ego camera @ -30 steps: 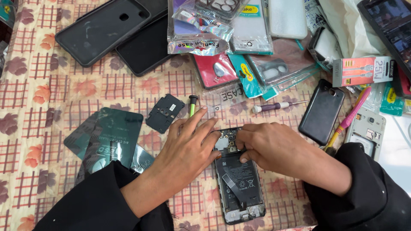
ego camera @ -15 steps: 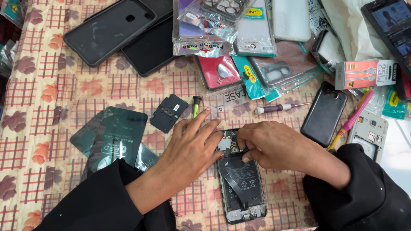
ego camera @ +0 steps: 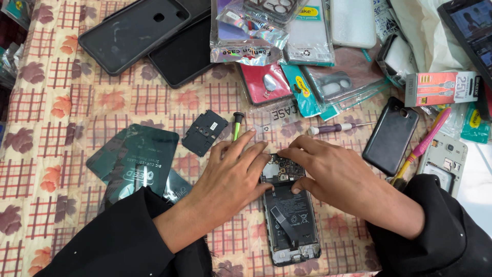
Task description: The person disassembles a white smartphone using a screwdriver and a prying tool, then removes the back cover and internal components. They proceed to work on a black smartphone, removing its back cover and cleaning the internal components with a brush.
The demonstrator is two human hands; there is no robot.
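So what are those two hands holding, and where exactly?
Nothing is lifted: the left hand and right hand press fingertips on the top end of the opened phone, which lies flat on the tablecloth.

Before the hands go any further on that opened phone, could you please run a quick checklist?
1. Opened phone lies flat on the tablecloth: ok.
2. Left hand steadies its upper left edge: ok.
3. Right hand fingertips rest on the circuit board: ok.
4. Purple screwdriver lies close above the right hand: ok.
5. Loose black cover plate sits apart from the hands: ok.
6. Screws all out: cannot tell.
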